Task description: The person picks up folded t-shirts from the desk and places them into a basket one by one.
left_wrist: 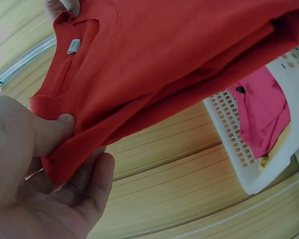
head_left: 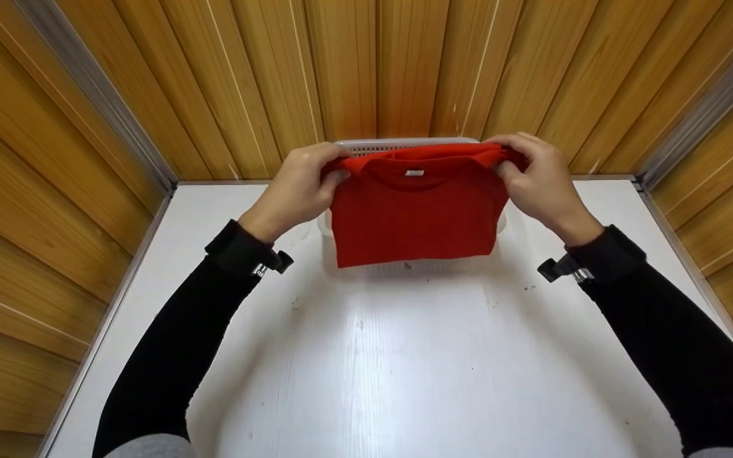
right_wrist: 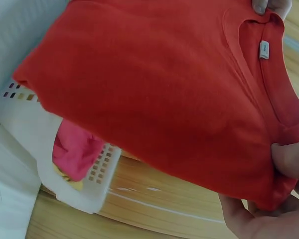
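Note:
A folded red T-shirt [head_left: 417, 216] hangs between both hands, its round neckline and small white label on top. My left hand [head_left: 308, 181] pinches one shoulder corner, thumb in front and fingers behind. The other shoulder is pinched the same way by my right hand [head_left: 539, 181]. Behind and below the shirt stands a white plastic basket [head_left: 408, 141], mostly covered by it in the head view. Inside the basket, a pink garment [left_wrist: 264, 112] shows in the left wrist view, with a bit of yellow cloth [right_wrist: 67, 178] under it in the right wrist view.
The basket rests at the back of a white table [head_left: 366, 356], close to a wood-panelled wall [head_left: 379, 70]. Similar panels rise on the left and right, with grey metal strips [head_left: 105, 95] at the corners.

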Available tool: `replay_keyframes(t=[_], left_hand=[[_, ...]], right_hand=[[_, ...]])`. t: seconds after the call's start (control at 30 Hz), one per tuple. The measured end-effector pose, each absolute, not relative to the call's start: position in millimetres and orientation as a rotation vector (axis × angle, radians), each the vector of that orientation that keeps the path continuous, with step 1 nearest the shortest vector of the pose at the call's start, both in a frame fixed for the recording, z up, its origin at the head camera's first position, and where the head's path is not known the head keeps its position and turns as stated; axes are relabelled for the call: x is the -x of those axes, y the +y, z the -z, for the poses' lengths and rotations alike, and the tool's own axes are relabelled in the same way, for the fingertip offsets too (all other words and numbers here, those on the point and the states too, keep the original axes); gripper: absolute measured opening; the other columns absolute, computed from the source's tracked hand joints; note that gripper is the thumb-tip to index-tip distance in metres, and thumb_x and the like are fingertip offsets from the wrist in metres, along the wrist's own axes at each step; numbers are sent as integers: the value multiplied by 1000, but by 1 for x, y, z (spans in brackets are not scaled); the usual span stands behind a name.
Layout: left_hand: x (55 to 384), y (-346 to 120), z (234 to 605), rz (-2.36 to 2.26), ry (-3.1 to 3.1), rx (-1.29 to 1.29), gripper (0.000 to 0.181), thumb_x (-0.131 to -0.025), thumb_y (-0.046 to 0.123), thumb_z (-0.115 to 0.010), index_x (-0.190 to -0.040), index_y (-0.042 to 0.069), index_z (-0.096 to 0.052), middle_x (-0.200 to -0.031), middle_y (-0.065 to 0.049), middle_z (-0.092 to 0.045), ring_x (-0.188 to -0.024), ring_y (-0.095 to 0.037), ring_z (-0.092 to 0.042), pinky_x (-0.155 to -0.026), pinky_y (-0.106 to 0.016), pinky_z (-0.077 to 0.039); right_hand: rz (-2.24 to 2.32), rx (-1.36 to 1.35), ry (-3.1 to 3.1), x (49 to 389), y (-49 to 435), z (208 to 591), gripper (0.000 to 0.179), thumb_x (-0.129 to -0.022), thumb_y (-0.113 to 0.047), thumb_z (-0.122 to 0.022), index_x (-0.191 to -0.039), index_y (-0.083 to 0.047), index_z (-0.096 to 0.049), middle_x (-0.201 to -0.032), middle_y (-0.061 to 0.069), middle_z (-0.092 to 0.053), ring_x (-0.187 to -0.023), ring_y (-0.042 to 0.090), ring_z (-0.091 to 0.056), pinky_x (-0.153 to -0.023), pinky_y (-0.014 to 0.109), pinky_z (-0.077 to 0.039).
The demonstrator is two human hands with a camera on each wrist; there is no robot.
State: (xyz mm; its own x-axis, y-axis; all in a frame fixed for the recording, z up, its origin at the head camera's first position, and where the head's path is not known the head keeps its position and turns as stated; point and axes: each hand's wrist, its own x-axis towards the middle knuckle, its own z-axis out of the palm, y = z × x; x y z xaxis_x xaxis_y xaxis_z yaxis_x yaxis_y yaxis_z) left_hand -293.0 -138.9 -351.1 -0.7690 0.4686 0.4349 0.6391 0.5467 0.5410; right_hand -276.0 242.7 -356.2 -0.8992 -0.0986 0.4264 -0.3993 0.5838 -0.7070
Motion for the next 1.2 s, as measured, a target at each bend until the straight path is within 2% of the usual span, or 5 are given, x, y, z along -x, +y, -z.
replay_keyframes(t=[0.2, 0.37, 0.47, 0.87, 1.2], left_hand=[[323, -134, 355, 930, -2666, 900, 20, -109, 5, -64, -126, 4, -75, -121, -12, -77, -110, -26, -70, -102, -41, -61], [348, -130, 367, 852, -2799, 844, 20, -108, 5, -64, -126, 3, -74, -124, -15, -78, -111, -30, -70, -103, -45, -60], [360, -127, 375, 801, -2855, 804, 24, -108, 5, -64, -129, 2, -73, -126, -17, -77, -114, -31, -71, -106, -46, -59], [388, -119, 412, 621, -3016, 718, 19, -102, 1, -66, -120, 0, -73, -120, -20, -75, -105, -31, -66, -100, -48, -59], [401, -108, 428, 632, -3087, 625, 19, -104, 3, -65, -120, -1, -74, -115, -19, -74, -96, -28, -61, -95, -44, -58]], right_hand=[[-1171, -382, -2557, 314, 243, 369, 39, -101, 2, -55, -132, -5, -78, -127, 14, -75, -111, 21, -64, -92, 20, -48], [-1107, -393, -2627, 341, 240, 385, 45, -98, 4, -50, -136, 1, -74, -138, 24, -72, -127, 37, -66, -113, 44, -50], [-1047, -431, -2649, 354, 237, 393, 46, -96, 5, -49, -135, 4, -74, -138, 28, -72, -129, 44, -66, -117, 56, -48], [-813, -540, -2820, 384, 230, 439, 34, -94, 7, -53, -122, 8, -73, -118, 27, -75, -105, 39, -66, -100, 54, -55], [-674, -484, -2955, 391, 229, 442, 35, -93, 3, -51, -120, 6, -73, -117, 25, -73, -99, 38, -62, -92, 52, -53]])
